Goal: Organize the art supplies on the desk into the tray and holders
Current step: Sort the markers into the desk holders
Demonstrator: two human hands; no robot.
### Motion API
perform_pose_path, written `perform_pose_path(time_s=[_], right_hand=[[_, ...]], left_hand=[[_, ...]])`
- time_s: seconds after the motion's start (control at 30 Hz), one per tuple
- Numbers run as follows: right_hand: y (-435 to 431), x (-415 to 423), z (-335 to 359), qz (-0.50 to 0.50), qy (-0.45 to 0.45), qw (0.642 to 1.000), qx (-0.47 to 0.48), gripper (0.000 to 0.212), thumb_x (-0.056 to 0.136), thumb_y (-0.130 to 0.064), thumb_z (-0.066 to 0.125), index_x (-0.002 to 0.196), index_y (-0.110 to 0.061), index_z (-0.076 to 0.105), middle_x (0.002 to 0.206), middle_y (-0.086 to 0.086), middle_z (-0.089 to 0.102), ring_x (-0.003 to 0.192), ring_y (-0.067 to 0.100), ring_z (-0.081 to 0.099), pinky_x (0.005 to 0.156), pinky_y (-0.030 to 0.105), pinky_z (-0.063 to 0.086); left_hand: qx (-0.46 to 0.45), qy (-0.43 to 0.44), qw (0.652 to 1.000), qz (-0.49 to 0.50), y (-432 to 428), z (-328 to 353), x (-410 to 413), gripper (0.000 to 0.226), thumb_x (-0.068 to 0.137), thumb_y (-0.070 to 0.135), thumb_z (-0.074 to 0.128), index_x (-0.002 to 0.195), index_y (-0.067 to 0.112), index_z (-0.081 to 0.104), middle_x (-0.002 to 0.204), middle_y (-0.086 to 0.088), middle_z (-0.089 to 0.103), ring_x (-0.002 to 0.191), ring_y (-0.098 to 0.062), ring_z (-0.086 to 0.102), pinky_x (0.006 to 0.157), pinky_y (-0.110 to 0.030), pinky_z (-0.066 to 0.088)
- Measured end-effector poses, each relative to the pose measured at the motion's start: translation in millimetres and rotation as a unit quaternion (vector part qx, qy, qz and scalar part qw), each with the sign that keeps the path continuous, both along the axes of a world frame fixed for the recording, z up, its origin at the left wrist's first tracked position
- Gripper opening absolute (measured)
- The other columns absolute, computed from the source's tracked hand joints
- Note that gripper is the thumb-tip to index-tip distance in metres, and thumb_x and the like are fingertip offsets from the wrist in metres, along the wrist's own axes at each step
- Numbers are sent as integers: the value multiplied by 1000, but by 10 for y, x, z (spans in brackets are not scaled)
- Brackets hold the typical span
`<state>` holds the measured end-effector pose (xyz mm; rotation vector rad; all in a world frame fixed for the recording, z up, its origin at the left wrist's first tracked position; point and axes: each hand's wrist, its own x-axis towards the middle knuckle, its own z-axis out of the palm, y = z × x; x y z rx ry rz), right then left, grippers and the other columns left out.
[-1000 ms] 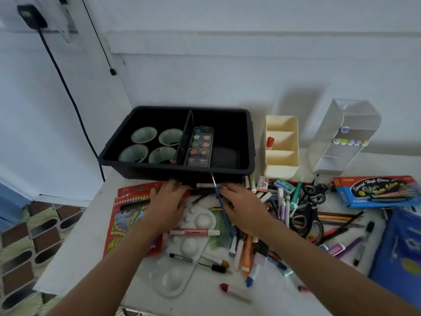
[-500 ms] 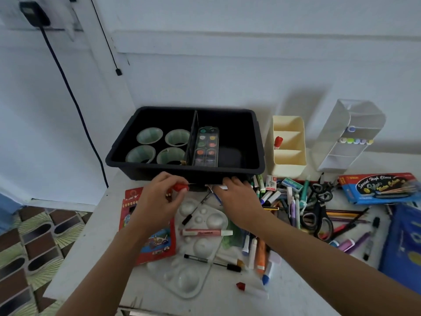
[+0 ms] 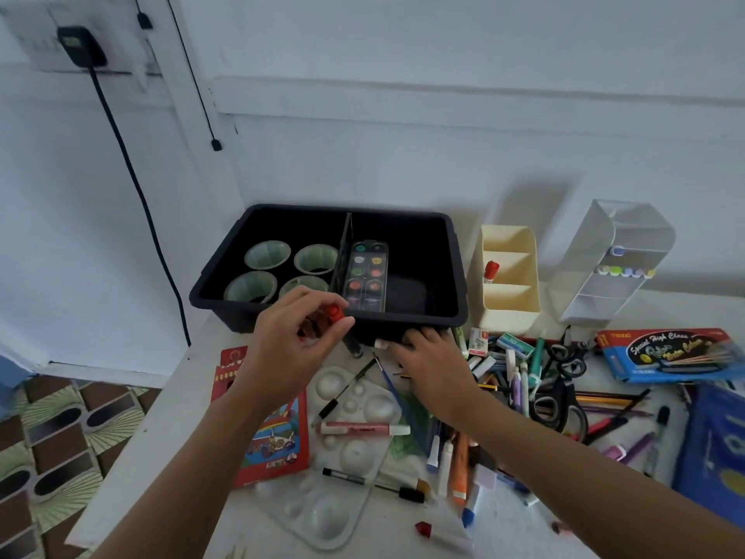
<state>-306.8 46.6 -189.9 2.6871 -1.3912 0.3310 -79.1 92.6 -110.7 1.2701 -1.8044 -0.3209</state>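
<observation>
Worked at a white desk (image 3: 181, 397) with a heap of pens and markers (image 3: 520, 381) under and to the right of the right fingers. Had the black tray (image 3: 457, 272) just past the fingertips of both hands, with four cups (image 3: 268, 252) and a paint set (image 3: 366, 278) already inside. Left the cream holder (image 3: 512, 316) and the clear holder (image 3: 584, 300) off to the right of the right fingers, nearly bare.

Raised the left hand (image 3: 296, 349) in the last half second, from low by the tray's front wall to up over its front rim. Pinched a small red-capped thing (image 3: 334, 314) between the thumb and the first fingers, with the red cap poking out past the fingertips toward the tray. Could not tell a marker from a glue stick, with most of it hidden in the fingers.

Kept the right hand (image 3: 433, 367) down low, much as before, palm down on the mess. Pushed its fingertips against the bottom of the tray's front wall, right beside a pale pink cap (image 3: 379, 344). Could not tell whether those fingers held anything or only felt about.

Meant, most likely, one more thing picked and ready to put away. Looked set for a drop into the tray, or a trip across to the cream holder, home already to another red-capped piece (image 3: 491, 270). Still had most of the job left, judging by the heap.
</observation>
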Motion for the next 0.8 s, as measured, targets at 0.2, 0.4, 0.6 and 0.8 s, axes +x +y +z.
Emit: perform_pose_path(time_s=[0.2, 0.4, 0.6, 0.8], right_hand=[[119, -344, 122, -2, -104, 994, 45, 60, 75, -7, 67, 131, -19, 48, 105, 3, 61, 94, 25, 57, 61, 34, 49], [132, -966, 101, -10, -176, 983, 44, 50, 86, -2, 61, 135, -11, 51, 121, 6, 61, 110, 24, 53, 88, 41, 53], [2, -1561, 95, -22, -200, 979, 23, 45, 85, 3, 53, 128, -7, 62, 111, 7, 60, 103, 21, 49, 89, 29, 44], [-129, -1837, 250, -159, -452, 876, 46, 25, 107, -14, 38, 125, -15, 56, 91, -7, 56, 73, 1, 50, 60, 16, 39]], left_hand=[[-6, 11, 999, -46, -223, 187, -315, 23, 93, 34, 68, 106, 16, 72, 97, 7, 65, 86, -14, 65, 76, -20, 53], [-9, 43, 995, -93, -518, 226, -792, 16, 95, 27, 69, 108, 19, 72, 97, 6, 66, 86, -18, 67, 77, -27, 54], [-1, 68, 989, -129, -775, 250, -1286, 17, 99, 24, 61, 113, 17, 68, 101, 1, 65, 87, -12, 66, 76, -25, 54], [21, 143, 982, -121, -1102, 234, -1657, 15, 101, 16, 60, 114, 16, 68, 100, -6, 66, 80, -12, 65, 72, -20, 51]])
